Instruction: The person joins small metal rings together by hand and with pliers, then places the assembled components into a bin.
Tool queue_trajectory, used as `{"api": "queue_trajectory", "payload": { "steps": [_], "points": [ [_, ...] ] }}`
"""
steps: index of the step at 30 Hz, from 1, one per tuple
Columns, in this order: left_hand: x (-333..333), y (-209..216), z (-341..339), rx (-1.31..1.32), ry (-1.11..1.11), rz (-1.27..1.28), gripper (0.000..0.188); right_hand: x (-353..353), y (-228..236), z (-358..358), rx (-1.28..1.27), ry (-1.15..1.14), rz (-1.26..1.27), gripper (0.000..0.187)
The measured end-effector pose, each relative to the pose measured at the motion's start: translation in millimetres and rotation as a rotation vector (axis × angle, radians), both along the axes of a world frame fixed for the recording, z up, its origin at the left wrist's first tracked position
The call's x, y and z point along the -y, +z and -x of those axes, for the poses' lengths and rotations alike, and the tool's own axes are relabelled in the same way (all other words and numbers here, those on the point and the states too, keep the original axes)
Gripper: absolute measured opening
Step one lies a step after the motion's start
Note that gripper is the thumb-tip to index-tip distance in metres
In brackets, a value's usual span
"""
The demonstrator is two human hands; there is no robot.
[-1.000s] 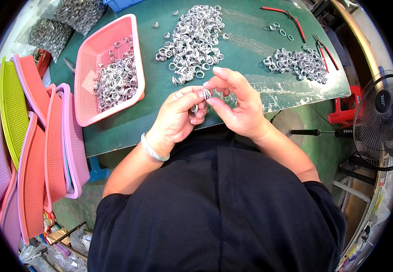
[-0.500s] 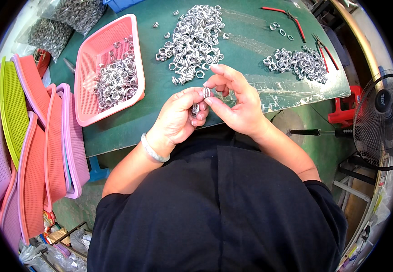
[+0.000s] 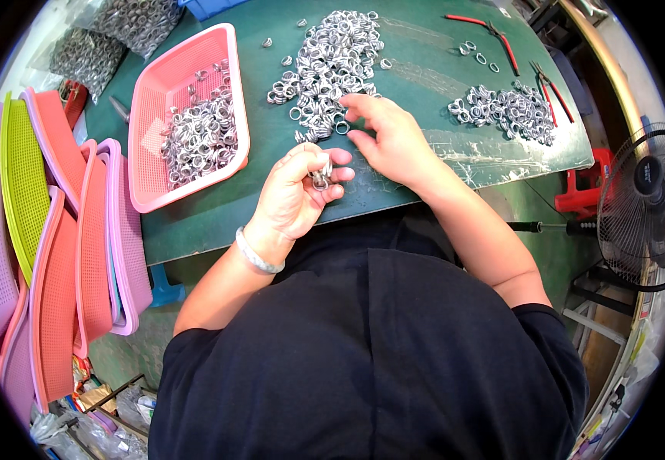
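Several silver metal rings (image 3: 321,178) sit in my left hand (image 3: 290,192), its fingers curled around them above the near edge of the table. My right hand (image 3: 390,142) reaches over the near end of a large heap of silver rings (image 3: 336,57). Its thumb and fingers are apart, and no ring shows between them; a single ring (image 3: 342,127) lies close by its fingertips. Left of my hands stands a pink perforated basket (image 3: 148,100), partly filled with more rings (image 3: 204,142).
A smaller pile of rings (image 3: 509,111) lies at the right of the green table (image 3: 417,100), near two red-handled pliers (image 3: 507,46) (image 3: 551,92). Nested colored baskets (image 3: 60,284) stand at the left. A black fan (image 3: 635,207) is at the right; bags of rings (image 3: 87,61) lie far left.
My right hand has moved away from the left hand, forward to the near end of the large heap. The left hand has shifted slightly left and still holds rings.
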State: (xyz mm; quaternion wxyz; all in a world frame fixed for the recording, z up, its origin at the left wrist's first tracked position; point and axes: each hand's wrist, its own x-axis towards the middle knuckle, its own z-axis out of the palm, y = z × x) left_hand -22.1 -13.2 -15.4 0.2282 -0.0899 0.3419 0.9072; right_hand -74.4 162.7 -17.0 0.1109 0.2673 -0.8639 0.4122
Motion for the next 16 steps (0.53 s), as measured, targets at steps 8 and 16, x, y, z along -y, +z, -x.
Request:
{"api": "queue_trajectory", "payload": {
  "steps": [8, 16],
  "points": [
    [0.2, 6.5, 1.6, 0.048, 0.019, 0.059, 0.008, 9.7, 3.4, -1.8, -0.122, 0.049, -0.205, 0.040],
    [-3.6, 4.5, 1.9, -0.057, 0.023, 0.344, 0.014, 7.1, 4.6, -6.8, 0.082, 0.085, -0.130, 0.040]
  ]
}}
